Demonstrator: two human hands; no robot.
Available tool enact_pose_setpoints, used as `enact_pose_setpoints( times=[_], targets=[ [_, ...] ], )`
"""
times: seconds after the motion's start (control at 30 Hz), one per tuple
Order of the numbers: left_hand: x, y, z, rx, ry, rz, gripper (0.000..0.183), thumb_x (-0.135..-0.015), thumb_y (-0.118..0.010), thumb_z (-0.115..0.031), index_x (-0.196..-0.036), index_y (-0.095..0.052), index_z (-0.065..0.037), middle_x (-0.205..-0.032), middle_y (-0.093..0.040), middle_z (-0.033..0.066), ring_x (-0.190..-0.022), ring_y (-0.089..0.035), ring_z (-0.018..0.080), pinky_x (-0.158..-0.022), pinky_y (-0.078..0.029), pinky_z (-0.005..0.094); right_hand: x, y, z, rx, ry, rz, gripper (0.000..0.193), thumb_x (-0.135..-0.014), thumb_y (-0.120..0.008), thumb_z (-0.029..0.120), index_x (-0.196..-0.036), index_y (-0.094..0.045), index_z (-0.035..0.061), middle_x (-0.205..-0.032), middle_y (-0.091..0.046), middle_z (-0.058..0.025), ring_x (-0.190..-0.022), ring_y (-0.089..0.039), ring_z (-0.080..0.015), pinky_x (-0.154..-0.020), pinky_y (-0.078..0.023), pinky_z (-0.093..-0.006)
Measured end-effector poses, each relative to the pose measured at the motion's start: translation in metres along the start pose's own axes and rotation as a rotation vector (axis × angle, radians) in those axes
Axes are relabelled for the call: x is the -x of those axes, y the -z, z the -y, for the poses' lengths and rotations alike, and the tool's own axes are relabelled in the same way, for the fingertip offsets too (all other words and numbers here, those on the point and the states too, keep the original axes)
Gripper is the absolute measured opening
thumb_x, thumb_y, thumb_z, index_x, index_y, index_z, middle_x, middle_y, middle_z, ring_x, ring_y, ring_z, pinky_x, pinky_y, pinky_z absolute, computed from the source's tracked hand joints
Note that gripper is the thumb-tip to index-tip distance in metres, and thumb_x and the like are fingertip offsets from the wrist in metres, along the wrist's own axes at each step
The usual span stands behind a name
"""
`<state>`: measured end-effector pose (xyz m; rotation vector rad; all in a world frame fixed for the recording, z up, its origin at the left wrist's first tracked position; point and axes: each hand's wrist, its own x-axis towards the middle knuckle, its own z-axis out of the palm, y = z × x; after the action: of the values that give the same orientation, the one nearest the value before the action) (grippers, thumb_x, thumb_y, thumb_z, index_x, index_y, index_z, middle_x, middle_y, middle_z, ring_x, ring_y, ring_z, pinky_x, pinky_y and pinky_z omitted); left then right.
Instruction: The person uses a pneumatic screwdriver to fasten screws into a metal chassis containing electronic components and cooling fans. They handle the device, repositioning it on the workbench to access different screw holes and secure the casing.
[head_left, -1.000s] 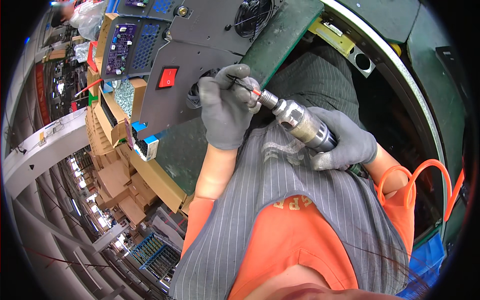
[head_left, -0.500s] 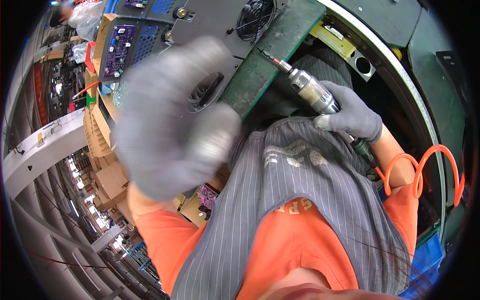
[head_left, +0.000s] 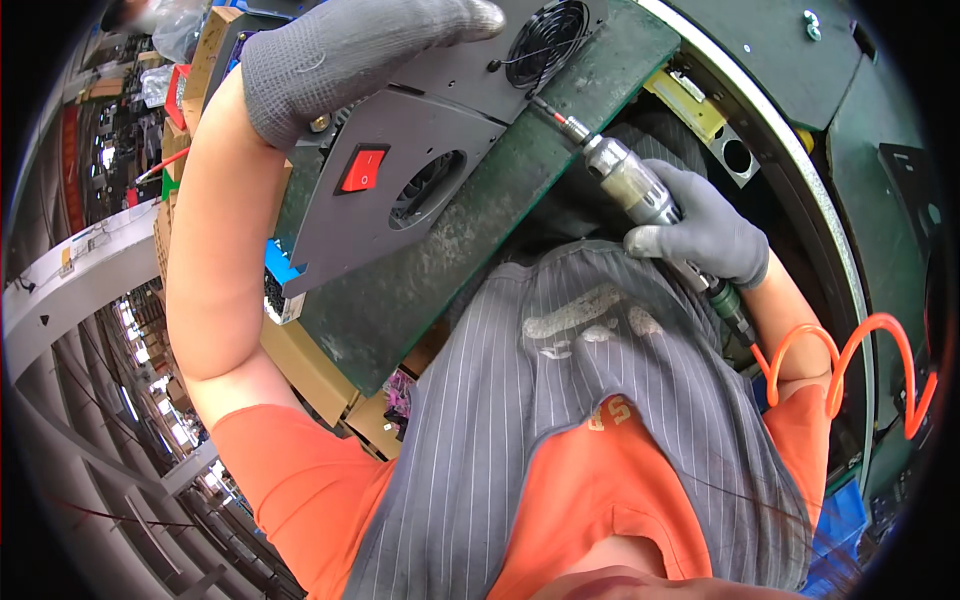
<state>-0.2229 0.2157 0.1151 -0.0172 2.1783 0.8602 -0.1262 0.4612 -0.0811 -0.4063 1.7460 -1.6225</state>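
Note:
My right hand, in a grey glove, is wrapped round a pneumatic screwdriver. The tool's bit points up and left, close to a dark grey metal chassis on the bench. My left hand, also gloved, reaches over the chassis at the top left with fingers stretched to the right. The top of the picture cuts off part of it, and I see nothing held there. A red rocker switch sits in the chassis panel beside a round fan opening. A black fan grille lies farther back.
The dark green bench edge runs diagonally in front of me. An orange coiled air hose hangs by my right forearm. At the right are a yellow bracket and a green work surface. Cardboard boxes stand below left.
My left hand has swept up and away from me, from in front of the chassis to above it, uncovering the red switch. My right hand stays nearly still with the screwdriver.

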Motion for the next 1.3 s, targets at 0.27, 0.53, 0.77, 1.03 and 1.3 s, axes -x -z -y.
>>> enact_pose_setpoints(
  times=[0.27, 0.53, 0.77, 1.03, 1.3],
  targets=[
    [-0.007, 0.014, 0.038, 0.092, -0.303, -0.039, 0.053, -0.096, -0.052, -0.040, -0.128, -0.054, 0.001, -0.114, -0.063, 0.0066, -0.095, -0.058, 0.0122, -0.084, -0.046, 0.0247, -0.004, -0.002, 0.004, -0.018, 0.023, -0.032, 0.066, -0.068, -0.078, 0.026, -0.121, -0.052, -0.0034, -0.099, -0.056, -0.0059, -0.091, -0.052, -0.0145, -0.085, -0.043, -0.0295],
    [0.094, 0.013, 0.206, -0.222, -0.101, -0.832, 0.041, -0.085, -0.064, -0.033, -0.117, -0.063, -0.007, -0.106, -0.068, 0.0108, -0.096, -0.065, 0.0222, -0.087, -0.049, 0.0328, 0.020, -0.020, -0.025, -0.142, -0.146, -0.070, 0.077, -0.061, -0.081, 0.026, -0.125, -0.051, -0.0034, -0.099, -0.056, -0.0018, -0.088, -0.050, -0.0106, -0.081, -0.042, -0.0263],
    [0.130, -0.069, 0.334, -0.273, 0.559, -0.989, 0.023, -0.088, -0.062, -0.024, -0.107, -0.067, -0.014, -0.098, -0.069, 0.0106, -0.089, -0.066, 0.0249, -0.082, -0.050, 0.0354, 0.017, -0.033, -0.032, -0.165, -0.110, -0.109, 0.071, -0.064, -0.080, 0.023, -0.124, -0.051, -0.0018, -0.096, -0.056, 0.0005, -0.083, -0.050, -0.0086, -0.077, -0.043, -0.0244],
    [0.093, -0.059, 0.354, -0.542, 0.576, -1.094, 0.027, -0.089, -0.055, -0.033, -0.111, -0.067, -0.021, -0.108, -0.067, 0.0065, -0.097, -0.064, 0.0288, -0.081, -0.051, 0.0408, 0.018, -0.041, -0.025, -0.162, -0.159, -0.132, 0.063, -0.066, -0.074, 0.011, -0.123, -0.051, -0.0007, -0.093, -0.055, 0.0016, -0.079, -0.050, -0.0070, -0.072, -0.044, -0.0229],
    [0.092, -0.037, 0.354, -0.357, 0.531, -1.168, 0.022, -0.079, -0.060, -0.028, -0.095, -0.069, -0.015, -0.094, -0.069, 0.0097, -0.089, -0.065, 0.0296, -0.076, -0.051, 0.0400, 0.018, -0.047, -0.023, -0.157, -0.174, -0.162, 0.066, -0.065, -0.078, 0.011, -0.124, -0.050, -0.0010, -0.095, -0.055, 0.0007, -0.081, -0.050, -0.0078, -0.075, -0.043, -0.0236]
  ],
)
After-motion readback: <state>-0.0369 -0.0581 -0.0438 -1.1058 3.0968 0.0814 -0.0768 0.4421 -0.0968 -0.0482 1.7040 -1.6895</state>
